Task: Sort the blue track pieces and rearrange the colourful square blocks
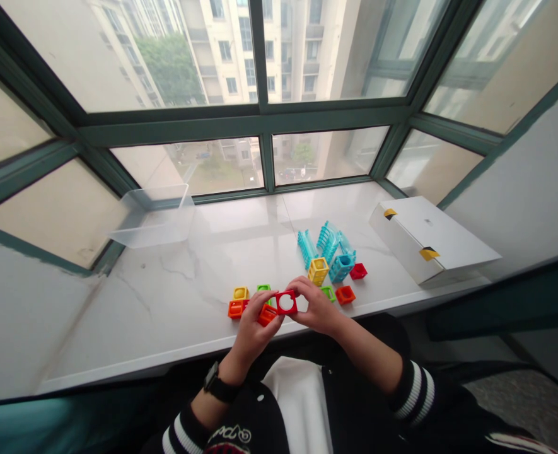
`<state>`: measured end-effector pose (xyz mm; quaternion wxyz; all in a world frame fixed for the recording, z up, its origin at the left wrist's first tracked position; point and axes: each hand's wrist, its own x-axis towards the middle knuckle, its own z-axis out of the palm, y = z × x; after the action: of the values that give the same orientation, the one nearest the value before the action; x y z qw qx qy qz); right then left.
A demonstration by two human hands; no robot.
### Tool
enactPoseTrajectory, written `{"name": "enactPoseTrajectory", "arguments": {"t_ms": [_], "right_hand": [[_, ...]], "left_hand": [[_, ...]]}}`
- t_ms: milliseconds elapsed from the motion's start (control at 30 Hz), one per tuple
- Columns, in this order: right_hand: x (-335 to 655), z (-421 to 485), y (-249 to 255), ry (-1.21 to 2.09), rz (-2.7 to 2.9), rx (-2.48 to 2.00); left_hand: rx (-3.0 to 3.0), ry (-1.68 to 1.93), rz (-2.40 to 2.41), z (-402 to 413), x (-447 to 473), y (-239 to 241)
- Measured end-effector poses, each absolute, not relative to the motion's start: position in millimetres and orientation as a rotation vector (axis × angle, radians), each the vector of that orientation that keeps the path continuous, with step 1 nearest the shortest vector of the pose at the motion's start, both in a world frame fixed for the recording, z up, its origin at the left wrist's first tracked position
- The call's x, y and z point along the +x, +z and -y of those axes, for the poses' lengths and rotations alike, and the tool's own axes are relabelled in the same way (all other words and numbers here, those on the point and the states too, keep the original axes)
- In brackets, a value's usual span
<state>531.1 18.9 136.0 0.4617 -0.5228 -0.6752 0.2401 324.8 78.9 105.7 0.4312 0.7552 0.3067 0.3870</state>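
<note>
We face a white marbled counter (179, 302) below a green window frame (326, 115). Our left hand (251, 328) and right hand (319, 308) meet near its front edge, both pinching one red block (280, 310) between thumb and fingers. Leftward, the counter runs to a transparent bin (153, 233); a white box (430, 230) bounds the right.

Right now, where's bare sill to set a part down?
Sill: big patch left of the leftmost orange block, in front of the clear bin; another between bin and turquoise pieces, back to the window. Crowded: around left hand and right hand, and among the turquoise pieces.
</note>
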Motion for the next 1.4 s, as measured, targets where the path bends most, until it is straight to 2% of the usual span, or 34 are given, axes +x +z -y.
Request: {"name": "enactPoseTrajectory", "arguments": {"t_ms": [467,967,1233,1400], "right_hand": [[527.6,-15.9,116.6,0.512,1.738,-1.283],[523.4,-14.1,122.4,0.417,1.658,-1.283],[595.7,3.4,169.7,0.092,1.364,-1.431],[659.6,24.4,158.5,0.047,1.097,-1.547]], "left_hand": [[1.737,0.96,-0.922,-76.4,326.7,96.9],[1.793,1.01,-0.828,-76.7,328.7,99.5],[1.668,0.813,-0.949,-81.9,325.5,86.7],[1.674,0.808,-0.969,-88.2,325.9,77.7]]}}
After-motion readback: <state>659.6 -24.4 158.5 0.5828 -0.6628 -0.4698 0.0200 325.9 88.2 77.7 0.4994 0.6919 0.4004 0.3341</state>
